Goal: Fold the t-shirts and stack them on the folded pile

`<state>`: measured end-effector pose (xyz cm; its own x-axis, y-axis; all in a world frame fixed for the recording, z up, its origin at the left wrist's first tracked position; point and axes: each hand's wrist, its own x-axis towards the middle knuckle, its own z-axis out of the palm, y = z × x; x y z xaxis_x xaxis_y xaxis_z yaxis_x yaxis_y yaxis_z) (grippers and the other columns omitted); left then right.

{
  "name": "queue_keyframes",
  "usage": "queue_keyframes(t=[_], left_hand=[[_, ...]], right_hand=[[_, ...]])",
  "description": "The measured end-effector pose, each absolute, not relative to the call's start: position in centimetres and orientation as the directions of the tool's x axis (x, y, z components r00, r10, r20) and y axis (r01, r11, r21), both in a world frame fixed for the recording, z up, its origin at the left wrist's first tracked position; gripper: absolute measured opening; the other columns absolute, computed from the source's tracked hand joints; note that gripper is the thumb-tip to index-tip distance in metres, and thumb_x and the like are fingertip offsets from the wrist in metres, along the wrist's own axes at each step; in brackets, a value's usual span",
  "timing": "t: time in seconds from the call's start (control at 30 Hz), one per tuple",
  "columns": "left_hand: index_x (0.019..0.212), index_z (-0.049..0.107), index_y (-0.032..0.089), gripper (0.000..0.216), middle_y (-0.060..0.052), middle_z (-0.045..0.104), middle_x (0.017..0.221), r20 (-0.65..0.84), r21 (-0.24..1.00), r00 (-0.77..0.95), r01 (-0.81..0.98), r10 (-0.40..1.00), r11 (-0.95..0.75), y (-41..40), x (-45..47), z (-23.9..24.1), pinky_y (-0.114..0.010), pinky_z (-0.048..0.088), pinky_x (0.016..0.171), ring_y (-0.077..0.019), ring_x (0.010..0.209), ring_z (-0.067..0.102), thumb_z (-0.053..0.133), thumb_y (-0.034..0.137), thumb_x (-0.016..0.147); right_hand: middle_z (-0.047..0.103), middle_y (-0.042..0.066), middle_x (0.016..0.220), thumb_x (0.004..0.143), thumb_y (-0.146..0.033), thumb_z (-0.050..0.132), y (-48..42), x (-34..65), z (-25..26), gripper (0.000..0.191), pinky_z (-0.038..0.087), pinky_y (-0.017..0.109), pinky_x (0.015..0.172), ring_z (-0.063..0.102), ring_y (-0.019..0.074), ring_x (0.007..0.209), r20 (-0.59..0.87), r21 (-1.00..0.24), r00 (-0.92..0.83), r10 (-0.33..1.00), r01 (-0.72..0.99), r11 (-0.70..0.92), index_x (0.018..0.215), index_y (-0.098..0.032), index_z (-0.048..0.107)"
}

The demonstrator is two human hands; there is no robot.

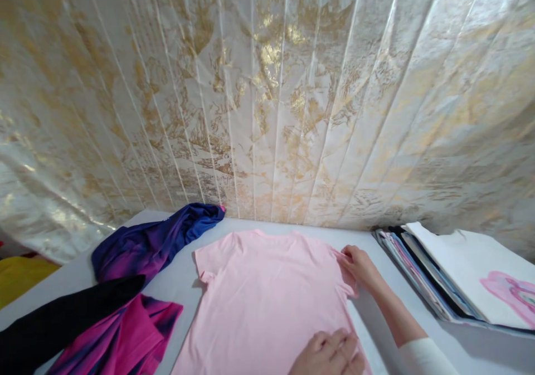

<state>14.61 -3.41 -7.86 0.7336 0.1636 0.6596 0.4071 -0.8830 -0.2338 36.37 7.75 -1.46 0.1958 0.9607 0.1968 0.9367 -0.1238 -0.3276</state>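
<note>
A pale pink short-sleeved T-shirt [271,291] lies spread out on the white table, its neckline toward the curtain. At the shirt's right sleeve is my right hand [359,263], thumb and fingers closed on the edge of the fabric. My left hand [328,355] rests on the lower right part of the shirt with its fingers laid over the cloth; the wrist is cut off by the bottom of the view. The lower hem is out of view. A few creases run down the shirt's front.
Right of the shirt stands a stack of folded clothes [434,280], topped by a white shirt [468,263] with a pink print. On the left lie a crumpled blue-purple garment [154,241], a black one [75,313] and a magenta one [129,330]. A gold-patterned curtain [267,96] hangs behind the table [184,280].
</note>
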Motion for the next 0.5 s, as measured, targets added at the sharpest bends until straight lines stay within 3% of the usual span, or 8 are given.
queue_keyframes(t=[0.1,0.23,0.37,0.5], left_hand=[[0.113,0.061,0.023,0.023,0.002,0.065,0.125,0.67,-0.247,0.728,0.402,0.145,-0.882,-3.4,14.7,-8.2,-0.025,0.041,0.075,-0.0148,0.113,0.057,0.043,0.028,0.101],[0.113,0.061,0.024,0.022,0.003,0.064,0.126,0.648,-0.257,0.745,0.408,0.157,-0.876,-3.6,14.7,-7.8,-0.026,0.041,0.079,-0.0147,0.115,0.056,0.044,0.028,0.101],[0.105,0.064,0.025,0.024,0.004,0.067,0.121,0.724,-0.152,0.662,0.429,0.195,-0.89,-3.4,14.7,-7.6,-0.024,0.042,0.074,-0.0117,0.113,0.057,0.041,0.03,0.102],[0.095,0.065,0.025,0.024,0.002,0.072,0.107,0.705,-0.054,0.654,0.436,0.275,-0.898,-3.2,16.1,-9.4,-0.023,0.042,0.065,-0.0122,0.104,0.063,0.042,0.031,0.1]], right_hand=[[0.068,0.005,0.076,0.086,-0.04,0.041,8.5,36.7,-2.0,0.025,0.039,0.026,0.06,0.061,0.0193,0.069,0.216,-0.382,0.225,0.95,0.915,-0.13,0.083,-0.022,0.059],[0.068,0.006,0.079,0.085,-0.042,0.041,8.8,36.4,-2.3,0.024,0.034,0.028,0.058,0.06,0.0206,0.069,0.236,-0.405,0.231,0.944,0.906,-0.12,0.081,-0.024,0.056],[0.068,0.005,0.078,0.083,-0.043,0.043,8.5,36.3,-2.3,0.023,0.035,0.028,0.059,0.06,0.0216,0.07,0.233,-0.436,0.239,0.943,0.892,-0.118,0.078,-0.024,0.056],[0.069,0.005,0.076,0.081,-0.045,0.043,8.0,36.6,-2.3,0.026,0.041,0.03,0.061,0.062,0.0221,0.07,0.234,-0.495,0.225,0.946,0.865,-0.083,0.077,-0.024,0.058]])
